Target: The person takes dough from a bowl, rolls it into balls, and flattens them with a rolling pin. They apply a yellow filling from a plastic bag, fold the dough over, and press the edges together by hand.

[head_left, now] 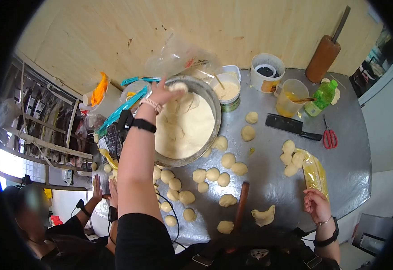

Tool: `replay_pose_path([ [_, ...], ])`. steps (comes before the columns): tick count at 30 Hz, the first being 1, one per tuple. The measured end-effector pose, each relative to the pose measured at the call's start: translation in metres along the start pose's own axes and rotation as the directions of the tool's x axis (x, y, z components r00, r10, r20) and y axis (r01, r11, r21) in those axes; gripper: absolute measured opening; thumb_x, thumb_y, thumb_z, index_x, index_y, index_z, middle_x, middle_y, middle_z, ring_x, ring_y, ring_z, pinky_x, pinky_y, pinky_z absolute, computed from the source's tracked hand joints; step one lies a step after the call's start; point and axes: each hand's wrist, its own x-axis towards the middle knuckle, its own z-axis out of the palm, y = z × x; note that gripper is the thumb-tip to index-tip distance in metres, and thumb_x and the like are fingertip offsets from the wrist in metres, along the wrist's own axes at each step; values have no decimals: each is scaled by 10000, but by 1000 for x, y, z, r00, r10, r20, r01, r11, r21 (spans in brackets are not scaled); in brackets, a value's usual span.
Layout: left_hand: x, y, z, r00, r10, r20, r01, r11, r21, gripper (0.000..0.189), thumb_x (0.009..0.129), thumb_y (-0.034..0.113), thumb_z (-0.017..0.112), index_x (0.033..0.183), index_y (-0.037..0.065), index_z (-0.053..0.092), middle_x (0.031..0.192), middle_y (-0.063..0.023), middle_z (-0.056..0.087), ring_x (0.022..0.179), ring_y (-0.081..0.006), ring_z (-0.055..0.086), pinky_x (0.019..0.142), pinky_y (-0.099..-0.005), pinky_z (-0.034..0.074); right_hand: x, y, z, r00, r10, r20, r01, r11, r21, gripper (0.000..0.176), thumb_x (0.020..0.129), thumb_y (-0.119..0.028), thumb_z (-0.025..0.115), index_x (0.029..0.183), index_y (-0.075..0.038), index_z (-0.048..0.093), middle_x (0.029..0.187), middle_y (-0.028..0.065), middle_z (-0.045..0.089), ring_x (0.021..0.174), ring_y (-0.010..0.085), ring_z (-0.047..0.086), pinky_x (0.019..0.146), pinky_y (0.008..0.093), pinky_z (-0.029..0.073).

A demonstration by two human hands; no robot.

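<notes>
My left hand (162,95) reaches over a large metal bowl (216,126) of pale flour, its fingers curved around a dough ball (178,87) near the far rim. More dough lies half sunk in the flour below it. At the right front, my right hand (317,205) hovers by the near end of a yellow plastic packet (314,173), fingers curled and no object visible in them. A wooden rolling pin (242,204) and a flattened piece of dough (264,216) lie before me. Several dough balls (212,174) are scattered around the bowl's near side.
A cleaver (286,126) and red-handled scissors (329,138) lie at the right. Behind them stand a plastic jug (291,99), green bottle (321,100), white bucket (268,83) and a tub (228,92). Another person's hands (98,189) are at the left edge.
</notes>
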Motion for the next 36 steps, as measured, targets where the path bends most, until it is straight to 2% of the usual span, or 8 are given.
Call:
replay_pose_path([
  [2,16,-14,10,902,181,-393,-90,966,241,767,766,481,723,1346,77,424,1330,-285,428,1156,-386,523,931,-469,471,1,-7,7,998,13,54,-13,1000,-10,183,921,-120,515,1044,-19,605,720,26,595,573,101,548,507,220,448],
  [7,-19,-76,65,938,-200,284,-45,741,670,931,697,633,679,1330,-9,445,1183,-306,571,1147,-386,551,978,-387,441,4,-1,-2,1000,-12,2,12,1000,1,184,930,-125,511,1051,-22,604,716,26,594,567,103,545,509,222,446],
  [8,-32,-99,101,977,-211,38,130,724,677,913,674,586,714,1305,-24,461,1128,-278,605,1097,-366,579,946,-375,462,6,2,-3,1000,-5,11,5,1000,17,184,931,-125,510,1052,-22,604,714,26,594,567,102,545,508,221,446],
  [13,-39,-118,111,955,-166,245,169,986,11,863,625,237,814,1346,-4,408,1056,-193,636,953,-263,620,840,-340,500,11,-4,23,996,57,70,-57,998,-11,185,924,-124,526,1061,-23,597,705,23,588,561,99,536,508,222,445],
  [18,-11,-103,-4,993,9,-117,-1,997,72,816,653,306,832,1300,-17,455,1193,-215,598,1095,-315,592,926,-388,475,7,-8,8,999,30,23,-29,998,-64,191,926,-139,530,1071,-33,596,718,16,587,564,97,531,516,221,443],
  [21,-44,-58,-1,727,324,-606,63,847,528,686,713,390,800,1201,-21,549,1093,-233,629,1036,-358,606,895,-403,480,23,-8,9,1000,-3,-12,2,989,-148,201,944,-181,519,1067,-43,600,720,5,580,571,94,526,518,219,435],
  [26,-124,16,91,953,290,84,-266,938,-222,175,877,176,612,932,32,694,1022,-201,648,948,-345,621,880,-392,484,44,21,-9,999,20,28,-16,988,-153,232,979,-259,496,1054,-71,609,730,-17,566,627,81,529,569,226,442],
  [36,-300,45,259,723,519,456,-553,830,-68,444,749,178,716,1158,51,598,1222,-172,515,1140,-379,473,989,-416,395,18,62,-82,830,-553,-73,179,389,-904,470,803,-284,736,1154,-37,547,977,106,579,891,231,565,784,354,474],
])
